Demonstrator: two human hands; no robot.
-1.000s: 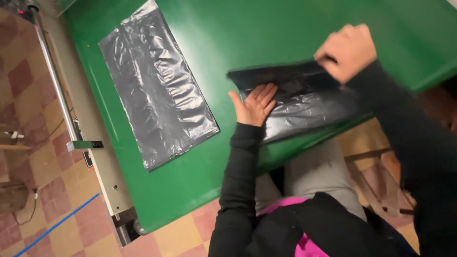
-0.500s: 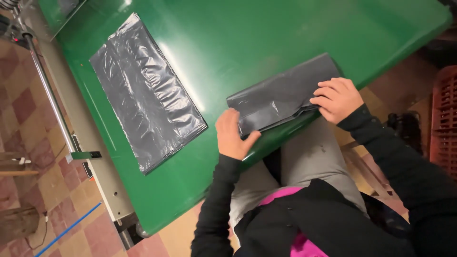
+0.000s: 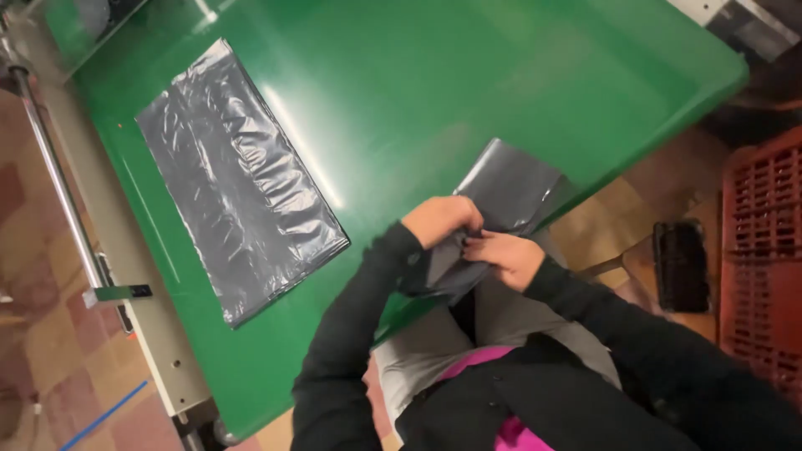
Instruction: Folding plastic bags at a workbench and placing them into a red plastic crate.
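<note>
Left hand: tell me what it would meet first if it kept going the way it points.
The left hand points at the right hand; their fingers already meet on the folded bag, so it would meet that hand first.

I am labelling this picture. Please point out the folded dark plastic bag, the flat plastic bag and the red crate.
folded dark plastic bag (image 3: pixel 518 188), head view, on its upper flat part.
flat plastic bag (image 3: pixel 238 179), head view, on its middle.
red crate (image 3: pixel 764 242), head view, on its slotted wall.

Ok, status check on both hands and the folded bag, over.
Left hand and right hand both in grip on the folded dark plastic bag at the green table edge. Second flat bag lies apart, nothing in the way.
</note>
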